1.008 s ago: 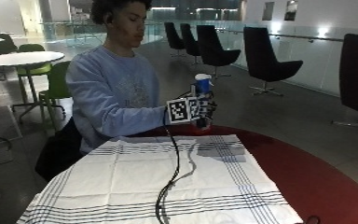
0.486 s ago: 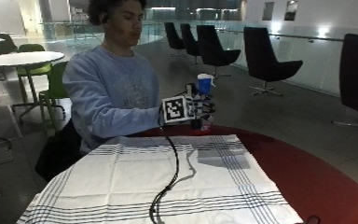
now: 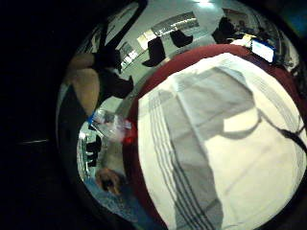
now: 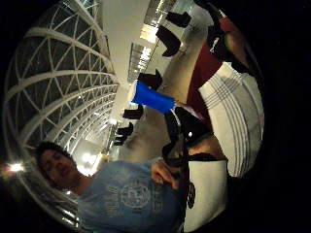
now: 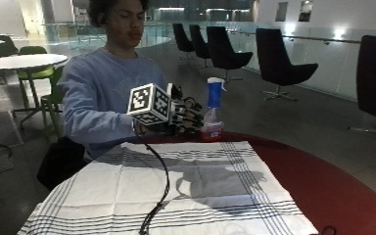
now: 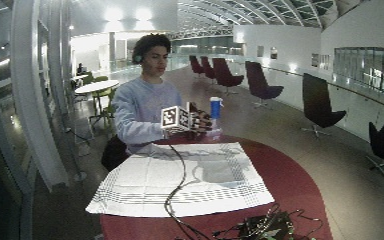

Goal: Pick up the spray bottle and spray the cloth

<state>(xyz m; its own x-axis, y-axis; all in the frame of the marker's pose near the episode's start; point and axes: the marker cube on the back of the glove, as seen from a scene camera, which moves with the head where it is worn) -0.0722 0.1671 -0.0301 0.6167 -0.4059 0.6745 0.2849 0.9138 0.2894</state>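
Observation:
The spray bottle (image 5: 212, 110) has a blue head and a clear body with reddish liquid at its base. It is upright at the far edge of the round red table (image 5: 331, 196). My gloved right hand (image 5: 185, 118) grips its body from the side, fingers curled round it. I cannot tell whether its base touches the table. The white cloth (image 5: 175, 196) with dark stripes lies spread flat in front of the hand, nearer the camera. The thumb side palm view shows the blue head (image 4: 153, 97) beside the cloth (image 4: 233, 116). The little finger side view shows the clear body (image 3: 111, 127) by the cloth (image 3: 216, 143).
The person sits behind the table's far edge, with the bare left hand (image 4: 163, 172) low by the body. Black chairs (image 5: 279, 63) stand on the floor behind. A heap of dark gear (image 6: 265, 227) lies at the table's near edge.
The hand has shifted slightly towards the person. The bottle now stands lower and upright beside the hand, with its whole length showing.

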